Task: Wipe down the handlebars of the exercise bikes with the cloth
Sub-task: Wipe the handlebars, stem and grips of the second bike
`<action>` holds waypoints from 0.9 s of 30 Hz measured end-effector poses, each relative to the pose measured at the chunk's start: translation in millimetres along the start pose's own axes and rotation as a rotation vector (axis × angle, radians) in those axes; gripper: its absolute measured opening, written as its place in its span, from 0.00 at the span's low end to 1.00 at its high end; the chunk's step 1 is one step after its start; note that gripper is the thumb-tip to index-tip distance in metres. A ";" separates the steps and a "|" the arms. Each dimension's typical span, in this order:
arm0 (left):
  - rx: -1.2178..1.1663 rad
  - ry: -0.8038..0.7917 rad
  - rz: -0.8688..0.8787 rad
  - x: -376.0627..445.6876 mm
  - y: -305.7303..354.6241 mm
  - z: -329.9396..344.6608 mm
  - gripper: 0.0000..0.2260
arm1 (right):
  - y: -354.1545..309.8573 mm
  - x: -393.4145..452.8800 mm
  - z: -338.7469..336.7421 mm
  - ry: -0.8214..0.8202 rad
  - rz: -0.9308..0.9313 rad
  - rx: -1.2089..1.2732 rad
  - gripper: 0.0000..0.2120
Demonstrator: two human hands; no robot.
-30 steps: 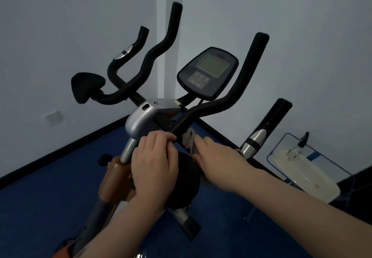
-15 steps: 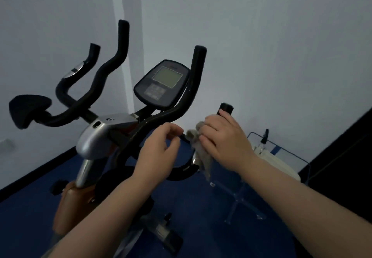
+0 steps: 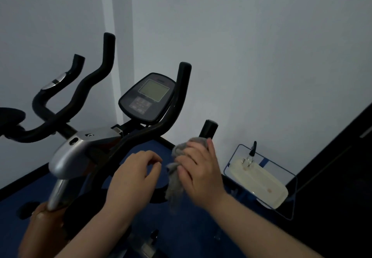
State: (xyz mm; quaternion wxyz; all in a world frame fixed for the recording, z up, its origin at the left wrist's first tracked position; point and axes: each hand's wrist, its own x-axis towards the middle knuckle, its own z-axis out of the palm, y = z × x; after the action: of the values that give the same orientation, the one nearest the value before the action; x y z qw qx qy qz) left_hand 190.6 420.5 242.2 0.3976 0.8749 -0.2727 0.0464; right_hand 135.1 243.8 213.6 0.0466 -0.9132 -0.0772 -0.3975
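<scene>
The left hand hovers with fingers loosely curled, holding nothing. At its three o'clock, the right hand grips the grey cloth around the black handlebar. Farther, at eleven o'clock, stands the console.

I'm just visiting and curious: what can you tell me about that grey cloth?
The cloth is grey, soft and fuzzy-looking, and crumpled. The right hand grips it and holds it against the short handlebar at the bike's right side; only the bar's black tip shows above it. A loose end hangs below the hand. The left hand hovers beside it, apart.
</scene>
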 end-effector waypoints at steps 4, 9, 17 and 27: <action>-0.005 -0.027 0.005 -0.7 1.7 -1.5 0.05 | 58.5 63.5 -33.2 -0.139 -0.368 -0.224 0.10; -0.014 0.007 -0.015 -2.7 2.4 -3.0 0.05 | 53.3 74.2 -29.7 0.028 0.451 0.226 0.16; -0.026 -0.009 -0.003 -0.9 3.0 -0.3 0.05 | -28.7 40.5 4.1 0.387 1.123 0.655 0.18; -0.188 0.135 0.000 -3.9 -1.1 -2.1 0.05 | -82.3 -17.4 6.2 0.157 0.878 0.601 0.23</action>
State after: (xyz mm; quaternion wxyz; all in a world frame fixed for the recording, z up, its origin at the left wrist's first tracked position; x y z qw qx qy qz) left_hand 188.2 424.4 241.7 0.4954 0.8286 -0.2483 0.0795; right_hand 113.2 323.8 198.7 0.4733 -0.7736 0.2050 -0.3681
